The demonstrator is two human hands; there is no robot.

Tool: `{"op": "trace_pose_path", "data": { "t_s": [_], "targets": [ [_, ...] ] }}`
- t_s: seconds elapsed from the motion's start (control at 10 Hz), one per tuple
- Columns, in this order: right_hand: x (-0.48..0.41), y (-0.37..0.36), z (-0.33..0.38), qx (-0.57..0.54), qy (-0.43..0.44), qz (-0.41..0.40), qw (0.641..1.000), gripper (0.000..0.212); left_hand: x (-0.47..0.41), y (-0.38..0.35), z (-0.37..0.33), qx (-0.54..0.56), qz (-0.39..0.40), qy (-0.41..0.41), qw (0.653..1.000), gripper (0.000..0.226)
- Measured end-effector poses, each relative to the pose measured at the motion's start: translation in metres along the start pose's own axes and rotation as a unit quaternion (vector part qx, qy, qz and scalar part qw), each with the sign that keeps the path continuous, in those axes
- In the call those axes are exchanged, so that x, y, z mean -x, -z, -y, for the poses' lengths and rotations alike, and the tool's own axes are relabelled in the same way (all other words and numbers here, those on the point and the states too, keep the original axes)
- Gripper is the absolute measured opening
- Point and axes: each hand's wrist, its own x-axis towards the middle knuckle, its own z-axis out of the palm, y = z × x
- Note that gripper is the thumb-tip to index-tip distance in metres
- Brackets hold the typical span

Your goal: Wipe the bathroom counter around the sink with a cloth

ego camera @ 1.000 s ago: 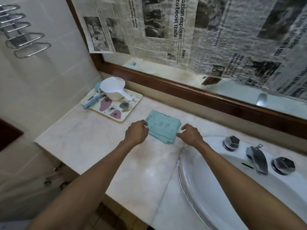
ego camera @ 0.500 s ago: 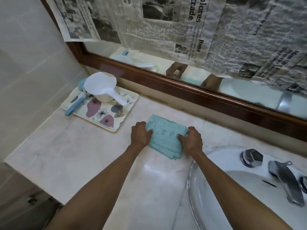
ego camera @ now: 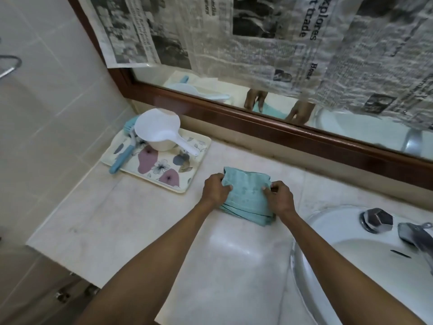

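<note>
folded teal terry cloth (ego camera: 246,195) flat on pale marble counter (ego camera: 131,221), left of white basin (ego camera: 351,266) | left hand (ego camera: 215,190), right hand (ego camera: 278,198) pinching opposite edges | likely soft, light, limp, layers slide | best gripped whole stack

A teal cloth (ego camera: 246,195) lies folded in several layers on the pale marble counter (ego camera: 131,221), just left of the sink (ego camera: 365,273) and near the far edge below the mirror frame. Its stacked edges show along the near side, and its top layer is slightly rumpled at the far corners. The counter is glossy and faintly smudged. The sink is white and oval, set into the counter's right part.
</note>
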Motion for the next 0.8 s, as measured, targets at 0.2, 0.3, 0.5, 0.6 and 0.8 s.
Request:
{"op": "trace_pose_path", "data": {
  "t_s": [0.2,0.3,0.5,0.6,0.8],
  "targets": [
    [0.019,-0.04,0.05,-0.101,-0.015,0.015,0.995,0.028,0.009,0.073,0.03,0.075,-0.034,-0.008,0.997,0.027],
    [0.028,-0.07,0.078,-0.146,-0.026,0.041,0.988,0.033,0.005,0.116,0.054,0.09,-0.081,0.01,0.993,0.03],
    [0.033,-0.142,0.121,-0.164,-0.022,0.069,0.984,0.04,-0.018,0.176,0.097,0.094,-0.166,0.034,0.981,0.033],
    [0.032,-0.169,0.135,-0.144,-0.018,0.064,0.987,0.039,-0.031,0.188,0.114,0.091,-0.182,0.035,0.979,0.032],
    [0.023,-0.202,0.143,-0.145,-0.021,0.037,0.988,0.041,-0.056,0.193,0.129,0.107,-0.199,0.031,0.974,0.027]
  ]
}}
